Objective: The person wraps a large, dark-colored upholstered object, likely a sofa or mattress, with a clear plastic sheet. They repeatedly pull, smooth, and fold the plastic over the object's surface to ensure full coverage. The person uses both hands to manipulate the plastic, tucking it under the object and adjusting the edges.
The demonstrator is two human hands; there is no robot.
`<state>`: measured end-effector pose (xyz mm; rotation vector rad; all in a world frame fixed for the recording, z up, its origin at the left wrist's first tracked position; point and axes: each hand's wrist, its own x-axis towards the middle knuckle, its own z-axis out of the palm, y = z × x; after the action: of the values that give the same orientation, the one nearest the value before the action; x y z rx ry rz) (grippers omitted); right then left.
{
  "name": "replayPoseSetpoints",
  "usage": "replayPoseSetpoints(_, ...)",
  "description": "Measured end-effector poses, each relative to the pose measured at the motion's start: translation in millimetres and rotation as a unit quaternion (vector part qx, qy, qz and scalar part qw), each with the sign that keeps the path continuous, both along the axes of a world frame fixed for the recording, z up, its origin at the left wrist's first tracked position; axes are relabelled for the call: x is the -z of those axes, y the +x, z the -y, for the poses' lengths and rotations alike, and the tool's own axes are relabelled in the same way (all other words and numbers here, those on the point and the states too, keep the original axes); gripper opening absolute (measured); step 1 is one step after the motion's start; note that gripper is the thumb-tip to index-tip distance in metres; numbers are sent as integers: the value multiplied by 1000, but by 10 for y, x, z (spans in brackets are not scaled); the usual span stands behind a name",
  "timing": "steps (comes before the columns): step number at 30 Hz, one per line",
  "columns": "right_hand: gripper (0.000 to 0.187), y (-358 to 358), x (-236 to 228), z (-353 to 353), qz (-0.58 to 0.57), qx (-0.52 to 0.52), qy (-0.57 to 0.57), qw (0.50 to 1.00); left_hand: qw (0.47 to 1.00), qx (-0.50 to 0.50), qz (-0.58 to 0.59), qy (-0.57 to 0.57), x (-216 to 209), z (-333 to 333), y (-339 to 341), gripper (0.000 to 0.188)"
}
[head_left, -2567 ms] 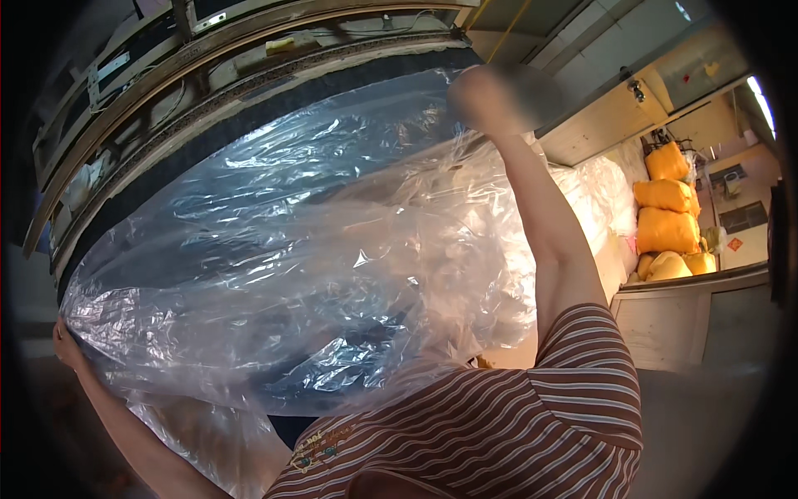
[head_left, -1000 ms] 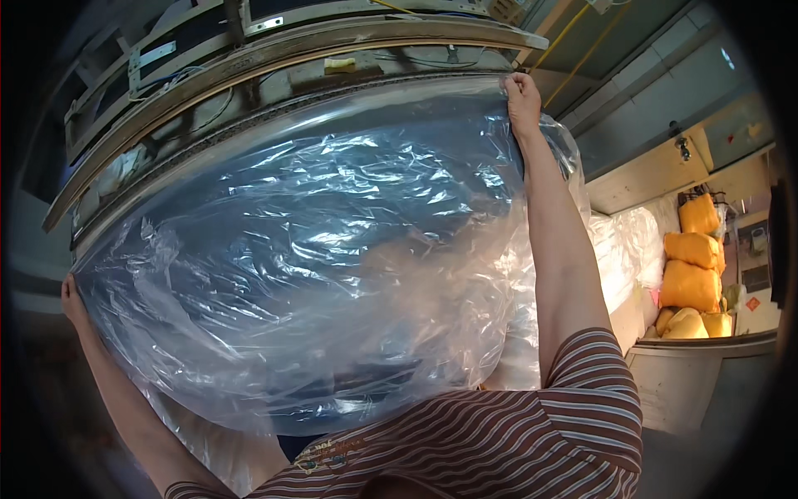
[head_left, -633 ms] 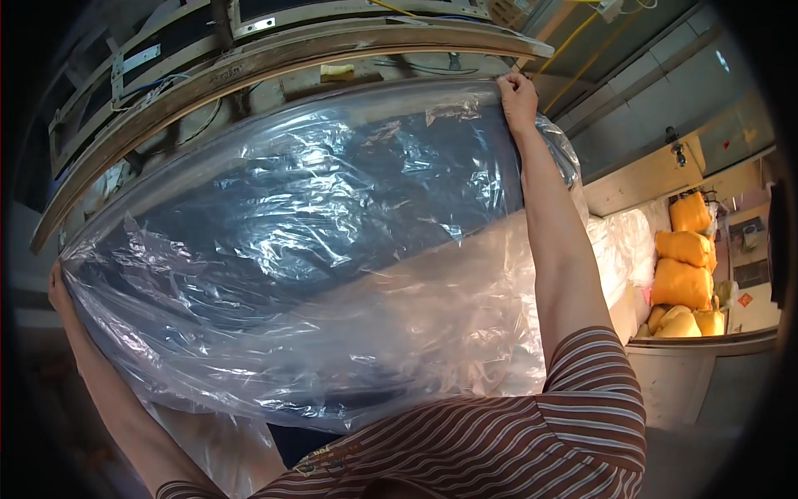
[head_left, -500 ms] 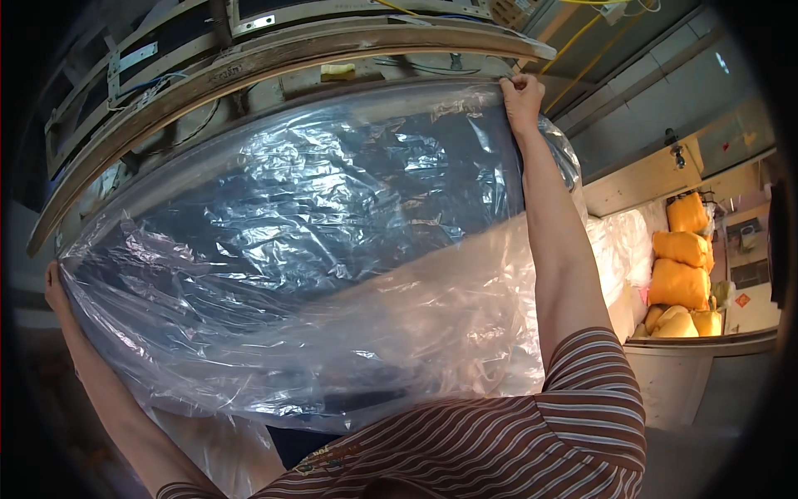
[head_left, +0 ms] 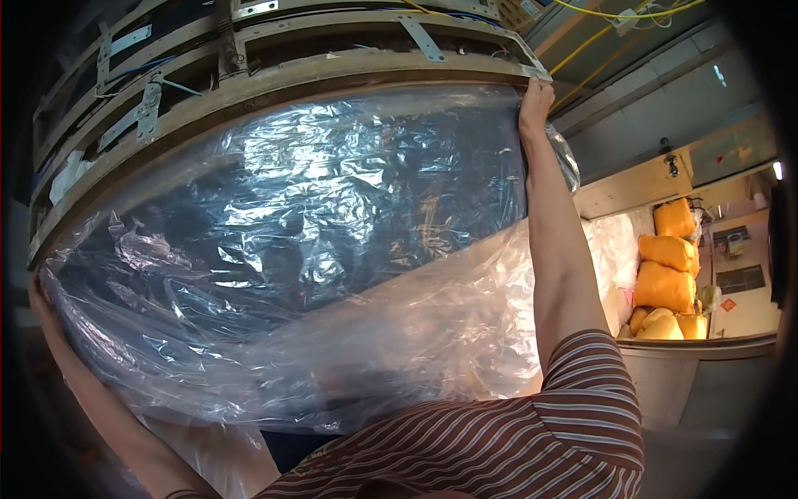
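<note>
A large sheet of clear, crinkled plastic film [head_left: 332, 208] hangs spread between my raised arms, with a dark surface showing through its upper part. My left hand [head_left: 40, 291] is closed at the sheet's far left corner, close under the end of a long wooden rail [head_left: 208, 101]. At the upper right my right hand [head_left: 536, 101] is closed around the other top corner, touching the rail's right end. The fingertips of both hands are partly hidden. The rail lies along the sheet's top edge and covers part of it.
Above the rail runs a wooden frame with metal brackets [head_left: 150, 104], a metal plate [head_left: 422, 40] and a coiled spring [head_left: 226, 41]. Yellow cables [head_left: 573, 58] hang at the upper right. Stacked orange bundles [head_left: 665, 283] show through an opening at the right, beyond a wooden board [head_left: 636, 183].
The gap between the wooden rail and the sheet's top edge has closed. Both hands have moved slightly outward, the right from a fingertip pinch to a grip at the rail's end.
</note>
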<state>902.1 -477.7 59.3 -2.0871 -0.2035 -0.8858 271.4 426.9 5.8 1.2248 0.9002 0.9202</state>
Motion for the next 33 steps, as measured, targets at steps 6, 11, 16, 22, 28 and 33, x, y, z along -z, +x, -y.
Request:
replayPoseSetpoints(6,37,121,79,-46,36,19,-32,999,990,72,-79,92,-167,-63,-195,53)
replayPoseSetpoints(11,26,-568,-248,-221,8,-19,106,994,858,-6,-378,349,-768,356,-390,48)
replayPoseSetpoints(16,18,-1738,-303,-323,-278,-246,436,820,925,-98,-235,281,-1682,1072,-1241,41)
replayPoseSetpoints(22,27,-2276,-575,-409,-451,-425,234,749,933,-186,-192,240,-1822,1899,-2570,45)
replayPoseSetpoints(28,24,-2409,-504,-436,-410,-429,163,788,872,-219,-404,168,-1476,2462,-3238,35)
replayPoseSetpoints(33,27,-2580,-430,-241,-295,-462,78,833,555,-18,-687,469,-1297,2356,-2639,26)
